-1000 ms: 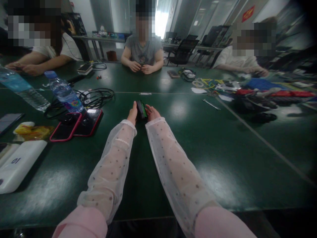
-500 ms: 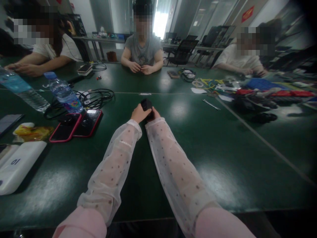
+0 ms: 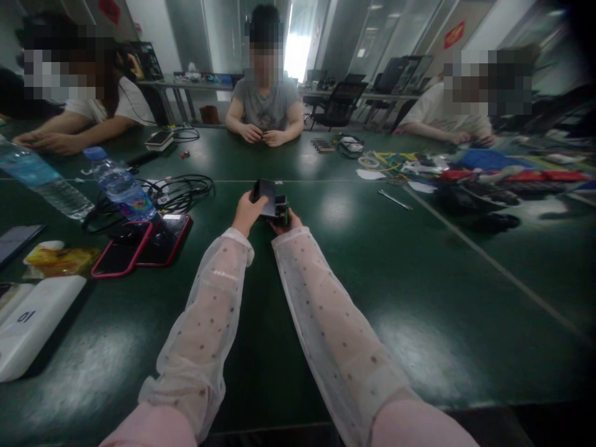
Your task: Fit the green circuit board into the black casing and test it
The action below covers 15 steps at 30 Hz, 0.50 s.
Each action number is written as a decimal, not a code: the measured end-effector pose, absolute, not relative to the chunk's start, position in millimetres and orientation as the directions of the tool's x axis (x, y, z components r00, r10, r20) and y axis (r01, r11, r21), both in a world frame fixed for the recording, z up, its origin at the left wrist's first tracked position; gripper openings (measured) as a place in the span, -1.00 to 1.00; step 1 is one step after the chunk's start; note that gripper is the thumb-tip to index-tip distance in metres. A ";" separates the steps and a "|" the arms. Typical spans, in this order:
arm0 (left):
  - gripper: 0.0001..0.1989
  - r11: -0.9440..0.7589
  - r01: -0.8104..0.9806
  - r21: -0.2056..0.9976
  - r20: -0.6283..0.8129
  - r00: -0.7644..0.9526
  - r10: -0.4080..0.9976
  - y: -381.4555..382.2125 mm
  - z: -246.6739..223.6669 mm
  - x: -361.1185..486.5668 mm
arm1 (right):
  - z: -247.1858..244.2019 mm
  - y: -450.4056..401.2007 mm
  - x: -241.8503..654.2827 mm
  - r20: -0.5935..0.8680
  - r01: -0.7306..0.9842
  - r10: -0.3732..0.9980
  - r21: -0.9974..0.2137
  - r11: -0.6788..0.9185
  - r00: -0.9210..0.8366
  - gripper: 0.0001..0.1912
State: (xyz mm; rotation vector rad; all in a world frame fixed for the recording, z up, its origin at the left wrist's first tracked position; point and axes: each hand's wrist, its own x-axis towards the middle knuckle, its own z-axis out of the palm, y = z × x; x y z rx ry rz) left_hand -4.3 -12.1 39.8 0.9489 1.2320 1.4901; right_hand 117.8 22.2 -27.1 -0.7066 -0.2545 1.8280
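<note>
Blk flat cover [image 3: 266, 194] is pinched in L hand [image 3: 246, 212], over mid green table [image 3: 335, 267], just beside sm. blk device w/ green edge [image 3: 282, 212], gripped in R hand [image 3: 292, 221]; can't tell if parts touch. Pink-rimmed phone [image 3: 122, 249] & blue-capped bottle [image 3: 121, 186] are off L; wrench [image 3: 394, 199] off R.

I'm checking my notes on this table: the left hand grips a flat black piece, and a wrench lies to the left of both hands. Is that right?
Not quite: the head view shows the wrench to the right of the right hand. The left hand does grip the flat black piece.
</note>
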 end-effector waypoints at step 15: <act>-0.36 0.347 -0.826 0.444 -0.251 0.257 0.933 -15.4 -8.5 -17.2 | -28.8 21.3 122.9 -0.227 -0.800 0.916 -0.448 -0.399 -0.330 -0.48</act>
